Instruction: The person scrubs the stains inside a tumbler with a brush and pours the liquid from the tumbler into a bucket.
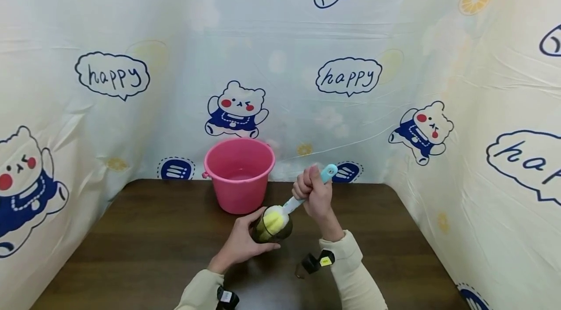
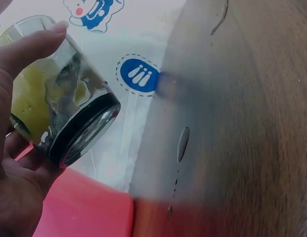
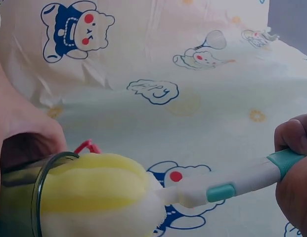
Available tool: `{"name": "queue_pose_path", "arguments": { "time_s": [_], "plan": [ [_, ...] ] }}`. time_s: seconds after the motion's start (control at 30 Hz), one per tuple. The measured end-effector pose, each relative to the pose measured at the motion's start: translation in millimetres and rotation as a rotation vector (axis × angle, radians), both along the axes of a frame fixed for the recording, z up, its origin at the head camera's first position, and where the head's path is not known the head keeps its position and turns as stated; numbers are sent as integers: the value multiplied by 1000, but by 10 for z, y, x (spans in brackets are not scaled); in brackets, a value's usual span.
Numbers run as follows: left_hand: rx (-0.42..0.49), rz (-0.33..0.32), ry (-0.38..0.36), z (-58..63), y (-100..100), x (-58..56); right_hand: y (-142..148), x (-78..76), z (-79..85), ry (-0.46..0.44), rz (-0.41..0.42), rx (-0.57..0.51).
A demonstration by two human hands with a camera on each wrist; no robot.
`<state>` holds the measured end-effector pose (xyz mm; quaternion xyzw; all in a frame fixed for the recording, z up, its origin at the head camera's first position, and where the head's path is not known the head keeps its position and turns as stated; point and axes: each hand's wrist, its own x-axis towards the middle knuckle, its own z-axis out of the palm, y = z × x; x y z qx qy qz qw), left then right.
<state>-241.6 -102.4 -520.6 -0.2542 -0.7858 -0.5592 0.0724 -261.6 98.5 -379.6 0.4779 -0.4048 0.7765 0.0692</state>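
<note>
My left hand [image 1: 245, 239] grips a dark see-through glass cup [image 2: 69, 98] around its side, tilted, with its mouth toward my right hand. A sponge cup brush [image 3: 94, 192] with a yellow and white head sits partly inside the cup's mouth; the yellow shows through the wall. My right hand [image 1: 313, 191] has its fingers curled round the brush's white and turquoise handle [image 3: 242, 182]. Both hands are over the table, just in front of the pink bucket. Wet streaks show on the glass in the left wrist view.
A pink bucket [image 1: 238, 193] stands at the back of the dark wooden table [image 1: 166, 251]. Small water spots [image 2: 183, 144] lie on the tabletop. A pale printed curtain [image 1: 280, 32] hangs behind and along both sides. Each sleeve carries a small black camera.
</note>
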Motion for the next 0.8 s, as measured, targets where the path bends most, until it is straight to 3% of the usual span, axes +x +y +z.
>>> {"name": "queue_pose_path", "arguments": {
  "time_s": [0.23,0.37,0.47,0.53,0.7,0.8],
  "plan": [
    [-11,30,36,-20,-20,-48,-25,-32,-3,128,-122,55],
    [-30,80,59,-9,-38,-79,-10,14,-5,47,-97,69],
    [-47,75,80,-9,-24,-92,-18,53,-14,-13,-53,83],
    [-39,56,81,-3,-4,-96,-35,71,-14,-67,-67,45],
    [-3,33,87,50,47,-108,-79,61,4,-157,-317,-169],
    [-8,51,99,69,56,-114,-88,48,-4,-111,-395,-157]
  ]
}}
